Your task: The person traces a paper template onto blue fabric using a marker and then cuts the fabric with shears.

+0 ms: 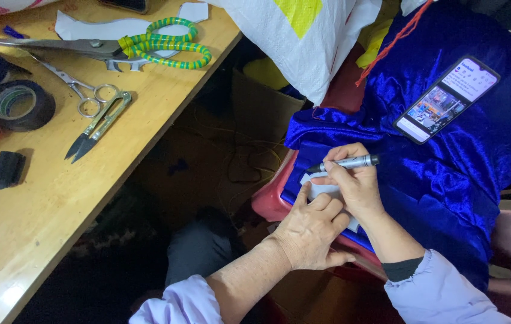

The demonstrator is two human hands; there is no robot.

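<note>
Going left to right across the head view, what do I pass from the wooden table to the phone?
Black cap → roll of black tape → thread snips → large scissors with green-and-yellow wrapped handles → left hand pressing a white paper piece → right hand holding a pen → phone on blue fabric.

Lit rectangular phone screen [446,99] on blue velvet; white woven sack [303,36] with yellow patch, top centre
</note>
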